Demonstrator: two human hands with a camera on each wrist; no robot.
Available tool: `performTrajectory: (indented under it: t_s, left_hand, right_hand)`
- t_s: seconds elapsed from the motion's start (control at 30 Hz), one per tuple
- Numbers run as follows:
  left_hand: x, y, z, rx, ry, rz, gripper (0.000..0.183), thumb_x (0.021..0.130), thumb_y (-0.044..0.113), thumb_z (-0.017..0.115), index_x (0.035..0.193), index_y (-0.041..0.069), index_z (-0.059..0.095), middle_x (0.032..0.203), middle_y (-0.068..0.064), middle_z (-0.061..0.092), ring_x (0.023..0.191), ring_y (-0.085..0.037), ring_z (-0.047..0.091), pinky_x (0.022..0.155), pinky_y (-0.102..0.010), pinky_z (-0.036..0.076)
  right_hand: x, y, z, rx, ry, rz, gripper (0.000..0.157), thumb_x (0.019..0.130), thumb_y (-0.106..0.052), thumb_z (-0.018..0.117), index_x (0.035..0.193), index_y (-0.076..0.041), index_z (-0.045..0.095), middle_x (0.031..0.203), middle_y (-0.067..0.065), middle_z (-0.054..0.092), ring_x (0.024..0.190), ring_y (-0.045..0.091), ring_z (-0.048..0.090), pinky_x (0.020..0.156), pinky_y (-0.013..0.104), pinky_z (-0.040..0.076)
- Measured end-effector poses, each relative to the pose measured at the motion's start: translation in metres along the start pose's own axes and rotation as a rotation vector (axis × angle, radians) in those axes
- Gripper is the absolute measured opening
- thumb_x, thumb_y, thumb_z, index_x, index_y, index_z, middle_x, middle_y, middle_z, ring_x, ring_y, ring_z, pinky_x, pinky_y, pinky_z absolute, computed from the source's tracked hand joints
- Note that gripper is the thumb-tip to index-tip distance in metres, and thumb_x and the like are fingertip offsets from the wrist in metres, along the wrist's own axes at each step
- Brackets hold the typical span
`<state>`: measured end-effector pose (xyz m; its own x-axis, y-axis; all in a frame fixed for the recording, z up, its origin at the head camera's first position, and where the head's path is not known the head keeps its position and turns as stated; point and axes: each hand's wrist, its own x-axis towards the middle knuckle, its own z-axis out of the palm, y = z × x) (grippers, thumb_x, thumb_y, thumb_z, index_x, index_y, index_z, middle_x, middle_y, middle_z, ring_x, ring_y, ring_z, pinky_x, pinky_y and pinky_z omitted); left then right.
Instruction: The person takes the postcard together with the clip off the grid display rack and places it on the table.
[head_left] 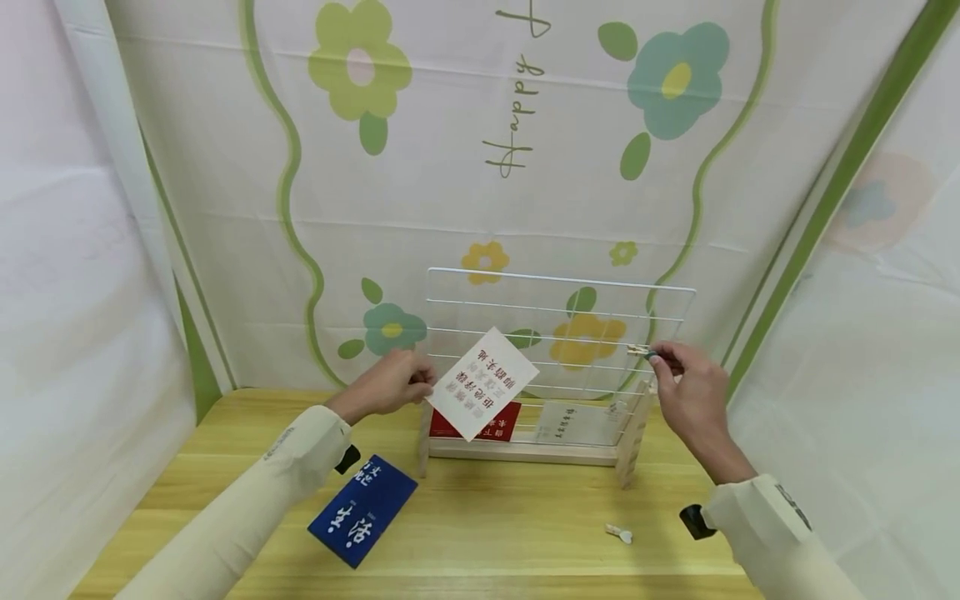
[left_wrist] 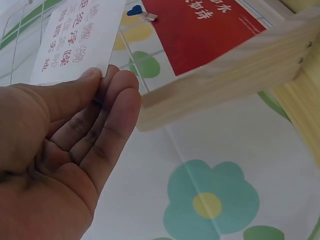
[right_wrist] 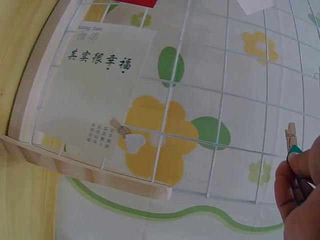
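My left hand [head_left: 390,383] pinches a white card [head_left: 483,383] with red and grey writing by its corner, between thumb and fingertips. The card is tilted in front of the left half of a white wire grid [head_left: 562,279] on a wooden stand [head_left: 525,452]. In my right hand [head_left: 693,392] is a small wooden clothespin [right_wrist: 291,135] with a green piece on it, pinched near the grid's right side. A red card [left_wrist: 200,35] hangs low on the grid, held by a clothespin with a blue heart [left_wrist: 135,10]. Beside it hangs a pale card [right_wrist: 100,75] with a white-heart clothespin [right_wrist: 132,141].
A blue card [head_left: 363,511] with white writing lies on the wooden table [head_left: 480,517] at the left. Nearer the front right lies a loose clothespin with a white heart [head_left: 619,533]. Behind the grid hangs a white cloth [head_left: 450,192] printed with flowers.
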<state>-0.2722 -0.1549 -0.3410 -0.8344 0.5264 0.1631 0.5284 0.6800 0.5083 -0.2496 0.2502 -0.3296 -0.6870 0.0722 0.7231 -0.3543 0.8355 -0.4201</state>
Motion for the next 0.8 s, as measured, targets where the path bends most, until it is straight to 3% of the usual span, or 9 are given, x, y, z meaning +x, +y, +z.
performTrajectory:
  t_s: [0.3, 0.43, 0.67, 0.8]
  left_hand:
    - [-0.014, -0.015, 0.001, -0.019, -0.052, 0.015, 0.024, 0.091, -0.004, 0.062, 0.070, 0.005, 0.053, 0.072, -0.006, 0.064, 0.059, -0.007, 0.052, 0.054, -0.019, 0.043]
    - [-0.020, -0.021, -0.001, -0.014, -0.072, 0.000, 0.021, 0.091, -0.003, 0.062, 0.072, 0.005, 0.058, 0.069, -0.005, 0.063, 0.058, -0.006, 0.050, 0.054, -0.019, 0.042]
    - [-0.032, -0.034, -0.004, -0.023, -0.112, 0.002, 0.014, 0.091, -0.002, 0.062, 0.078, 0.003, 0.065, 0.068, -0.004, 0.064, 0.056, -0.006, 0.050, 0.053, -0.020, 0.044]
    - [-0.040, -0.044, -0.004, -0.044, -0.144, -0.001, 0.015, 0.092, -0.001, 0.062, 0.079, 0.004, 0.065, 0.067, -0.003, 0.064, 0.057, -0.007, 0.054, 0.053, -0.020, 0.047]
  right_hand:
    - [-0.014, 0.011, 0.004, -0.015, -0.013, -0.015, 0.007, 0.089, 0.001, 0.067, 0.095, 0.002, 0.070, 0.084, 0.018, 0.072, 0.069, 0.027, 0.064, 0.060, 0.007, 0.037]
    - [-0.019, 0.017, 0.005, -0.018, -0.014, -0.022, 0.007, 0.088, 0.002, 0.068, 0.094, 0.002, 0.071, 0.083, 0.017, 0.072, 0.068, 0.027, 0.064, 0.059, 0.006, 0.038]
    - [-0.031, 0.024, 0.007, -0.059, -0.046, -0.018, 0.008, 0.088, 0.002, 0.067, 0.095, 0.003, 0.071, 0.084, 0.018, 0.071, 0.070, 0.028, 0.066, 0.058, 0.026, 0.048]
    - [-0.036, 0.028, 0.008, -0.067, -0.053, -0.003, 0.008, 0.088, 0.003, 0.067, 0.095, 0.002, 0.071, 0.083, 0.017, 0.071, 0.070, 0.027, 0.065, 0.059, 0.025, 0.048]
